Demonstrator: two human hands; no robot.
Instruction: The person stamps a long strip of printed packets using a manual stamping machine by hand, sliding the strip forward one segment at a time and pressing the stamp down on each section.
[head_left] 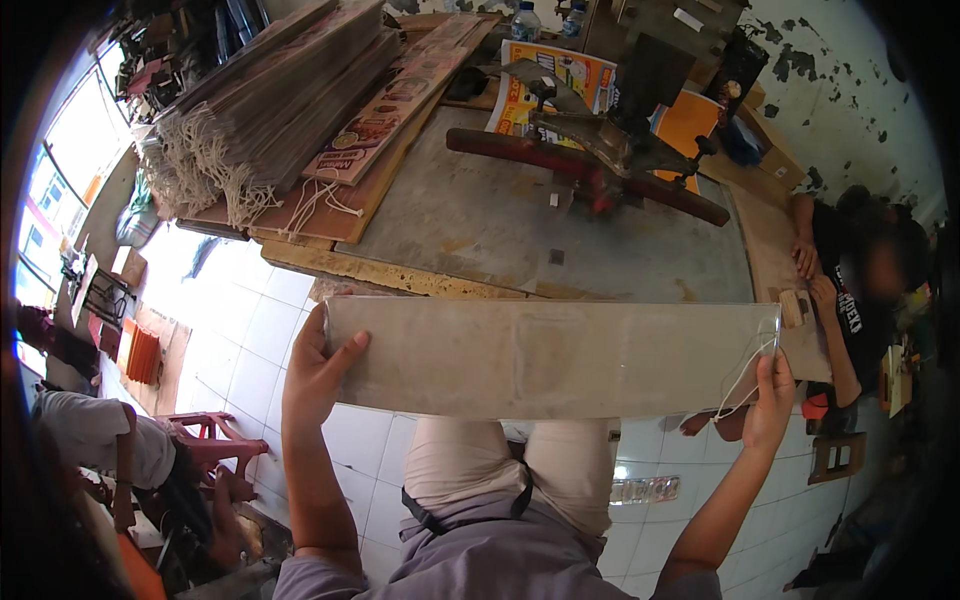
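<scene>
Between my two hands a long, flat grey-beige strip (570, 361) with a glossy clear plastic cover is held level, in front of the table edge and above my lap. My left hand (319, 366) is closed on its left end, thumb on the near face, with the other fingers mostly hidden behind. At the opposite end, my right hand (769, 394) grips the lower right corner. A thin white string (741, 390) hangs in a loop from that end beside my right fingers.
Stacked plastic-covered strips with strings (270, 120) lie at the table's far left, beside a printed strip (390, 110). A metal tool with a red bar (600, 165) stands on the grey tabletop (430, 220). A co-worker (865, 280) sits right; another person (90, 430) is left, near a red stool (215, 440).
</scene>
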